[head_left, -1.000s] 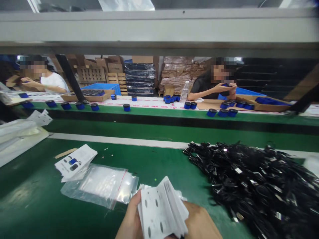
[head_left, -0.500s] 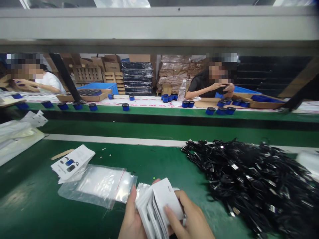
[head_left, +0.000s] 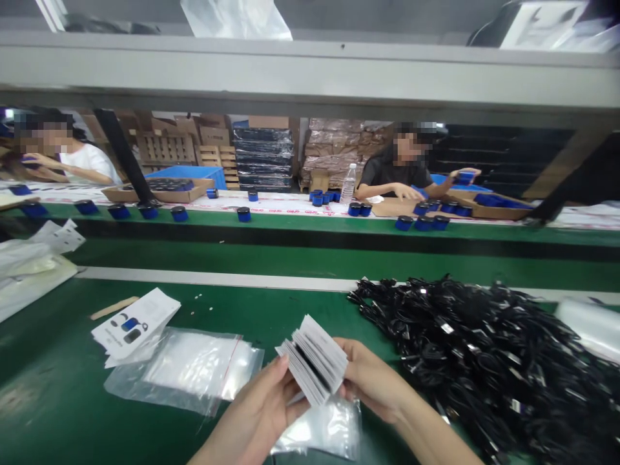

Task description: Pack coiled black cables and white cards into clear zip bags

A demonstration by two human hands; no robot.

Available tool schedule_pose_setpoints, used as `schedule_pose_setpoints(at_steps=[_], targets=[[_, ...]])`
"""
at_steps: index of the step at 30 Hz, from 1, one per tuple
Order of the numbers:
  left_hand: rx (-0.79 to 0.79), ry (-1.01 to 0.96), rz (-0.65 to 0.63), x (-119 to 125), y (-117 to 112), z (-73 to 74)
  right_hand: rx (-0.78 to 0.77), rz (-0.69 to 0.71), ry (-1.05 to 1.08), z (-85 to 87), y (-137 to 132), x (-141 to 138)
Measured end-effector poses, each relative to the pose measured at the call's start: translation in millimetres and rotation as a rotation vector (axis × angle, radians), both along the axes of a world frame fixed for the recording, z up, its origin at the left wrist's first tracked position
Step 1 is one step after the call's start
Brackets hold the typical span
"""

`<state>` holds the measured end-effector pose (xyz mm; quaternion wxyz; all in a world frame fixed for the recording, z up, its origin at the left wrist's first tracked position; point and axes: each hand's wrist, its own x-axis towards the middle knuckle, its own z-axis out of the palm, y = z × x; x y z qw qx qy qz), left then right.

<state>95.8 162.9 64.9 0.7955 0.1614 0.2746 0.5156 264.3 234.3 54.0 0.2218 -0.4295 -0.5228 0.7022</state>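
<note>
Between my two hands is a thick stack of white printed leaflets (head_left: pixel 317 358), tilted with its layered edges facing me and a dark gap partway through. My left hand (head_left: pixel 271 400) grips its left side, thumb on the edge. At the right side, the fingers of my right hand (head_left: pixel 363 374) close round the stack and are partly hidden behind it. Below the hands lie clear plastic bags (head_left: pixel 334 429). More clear zip bags (head_left: pixel 194 368) lie to the left, touching a pile of leaflets (head_left: pixel 138 323) with a printed picture on top.
A large heap of black cables (head_left: pixel 465 342) covers the right of the green table. A wooden stick (head_left: pixel 113 307) lies at left, near a white plastic bag (head_left: pixel 39 278). Blue round items (head_left: pixel 243 214) line the far ledge. Two people work opposite, below an overhead shelf (head_left: pixel 310 71).
My hands have raised the leaflet stack slightly and turned it, so its layered edges now show. The plastic bags beneath came into view. The person opposite at right has lowered one hand.
</note>
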Motion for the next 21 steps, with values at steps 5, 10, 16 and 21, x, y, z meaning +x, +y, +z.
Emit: schedule_pose_setpoints(at_steps=[5,10,16,21], targets=[[-0.189,0.21,0.127,-3,5,17.6,0.133,-0.12,-0.129,-12.7,22,-7],[-0.227,0.24,0.198,-12,5,6.1,0.349,-0.114,-0.39,-18.8,44,-2],[-0.103,0.42,0.219,-23,-6,-32.8,0.644,-0.102,-0.673,-5.3,31,16],[0.505,1.195,0.22,-8,-25,-59.6,0.789,-0.111,-0.748,0.2,-3,33]])
